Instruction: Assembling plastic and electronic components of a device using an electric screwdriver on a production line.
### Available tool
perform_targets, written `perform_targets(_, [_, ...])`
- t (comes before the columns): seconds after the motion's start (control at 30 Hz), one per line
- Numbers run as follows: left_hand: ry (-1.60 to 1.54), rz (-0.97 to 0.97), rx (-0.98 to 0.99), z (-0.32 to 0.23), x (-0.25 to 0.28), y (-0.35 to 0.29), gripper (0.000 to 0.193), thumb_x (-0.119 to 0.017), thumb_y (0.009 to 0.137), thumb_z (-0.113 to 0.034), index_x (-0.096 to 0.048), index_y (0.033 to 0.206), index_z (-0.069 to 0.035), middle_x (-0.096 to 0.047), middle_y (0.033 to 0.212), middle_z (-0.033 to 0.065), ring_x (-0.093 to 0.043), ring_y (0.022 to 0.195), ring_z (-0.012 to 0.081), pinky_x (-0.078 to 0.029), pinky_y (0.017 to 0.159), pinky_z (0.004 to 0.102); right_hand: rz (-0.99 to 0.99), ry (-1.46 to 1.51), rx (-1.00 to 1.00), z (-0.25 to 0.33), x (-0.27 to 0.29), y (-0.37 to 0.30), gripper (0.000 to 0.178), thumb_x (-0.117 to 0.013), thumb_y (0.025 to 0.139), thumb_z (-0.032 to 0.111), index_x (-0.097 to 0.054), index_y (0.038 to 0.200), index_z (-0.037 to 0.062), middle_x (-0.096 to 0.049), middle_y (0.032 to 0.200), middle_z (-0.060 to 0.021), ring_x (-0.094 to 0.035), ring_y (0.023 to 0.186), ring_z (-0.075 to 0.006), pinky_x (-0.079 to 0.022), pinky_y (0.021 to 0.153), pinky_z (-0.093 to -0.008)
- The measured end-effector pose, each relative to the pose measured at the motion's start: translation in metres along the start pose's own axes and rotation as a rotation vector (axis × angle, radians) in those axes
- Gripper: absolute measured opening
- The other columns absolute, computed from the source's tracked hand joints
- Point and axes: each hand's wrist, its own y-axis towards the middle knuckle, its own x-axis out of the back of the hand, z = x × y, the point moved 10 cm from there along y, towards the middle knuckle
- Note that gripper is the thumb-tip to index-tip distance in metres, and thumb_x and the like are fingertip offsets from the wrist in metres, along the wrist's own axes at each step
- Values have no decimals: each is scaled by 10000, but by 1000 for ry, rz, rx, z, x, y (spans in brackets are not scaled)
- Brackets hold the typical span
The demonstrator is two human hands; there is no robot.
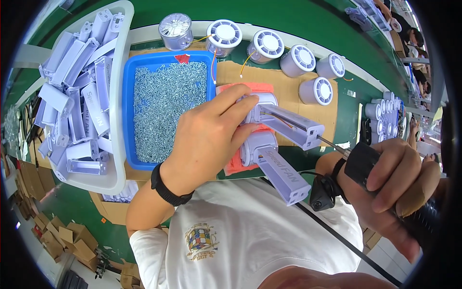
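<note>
My left hand (204, 127) is closed on the round end of a pale lavender fan body (263, 102), with thumb and fingers gripping its rim. From that body sticks out a trough-shaped handle (297, 127) with wires inside. In my right hand (397, 176) is a black electric screwdriver (361, 164); its long bit (332, 144) meets the handle's far end. A second fan body (250, 145) lies just below on a red foam pad (233, 166), its handle (284, 178) angled down to the right. The fingertips of my left hand are partly hidden.
On the left, a blue tray (129, 115) holds many small silver screws (166, 111). Beyond it, a white bin (120, 96) is heaped with lavender handle parts (77, 96). Several round fan heads (267, 45), some with wires, line the back. A black cable (337, 241) crosses near my body.
</note>
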Motion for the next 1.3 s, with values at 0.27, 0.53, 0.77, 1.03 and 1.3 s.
perform_targets(0.27, [12, -8, -1, 1, 1, -1, 405, -846, 704, -76, -697, 1078, -36, -676, 1173, 89, -709, 926, 282, -600, 735, 339, 184, 4, -198, -20, -12, 8, 614, -784, 817, 557, -582, 1216, 136, -566, 878, 42, -583, 626, -66, -425, 522, -225])
perform_targets(0.53, [58, -19, -25, -1, 0, -2, 377, -799, 761, -162, -669, 1103, -71, -645, 1180, 48, -702, 780, 284, -574, 633, 368, 41, 66, -16, -17, -13, 6, 641, -798, 804, 554, -596, 1233, 123, -582, 923, 47, -597, 646, -68, -439, 546, -235])
perform_targets(0.77, [98, -36, -49, -6, 9, -5, 381, -788, 768, -169, -652, 1112, -75, -643, 1113, 70, -694, 767, 296, -569, 629, 390, 109, 173, -39, 3, -11, 14, 680, -816, 781, 562, -589, 1229, 103, -603, 842, 35, -599, 604, -78, -444, 538, -230])
perform_targets(1.03, [428, 130, 201, 43, 26, -48, 224, -759, 778, -120, -689, 982, -59, -622, 950, 97, -664, 719, 307, -551, 635, 432, -47, 295, 50, 12, 11, 14, 717, -849, 752, 532, -587, 1217, 53, -607, 797, 29, -616, 598, -87, -478, 518, -235])
perform_targets(1.3, [324, 52, 202, 39, 34, -43, 72, -739, 802, -108, -707, 805, -44, -642, 818, 99, -661, 694, 318, -531, 613, 433, -5, 257, 51, 10, 3, 15, 730, -847, 760, 517, -576, 1242, 41, -610, 807, 23, -618, 604, -90, -490, 514, -232])
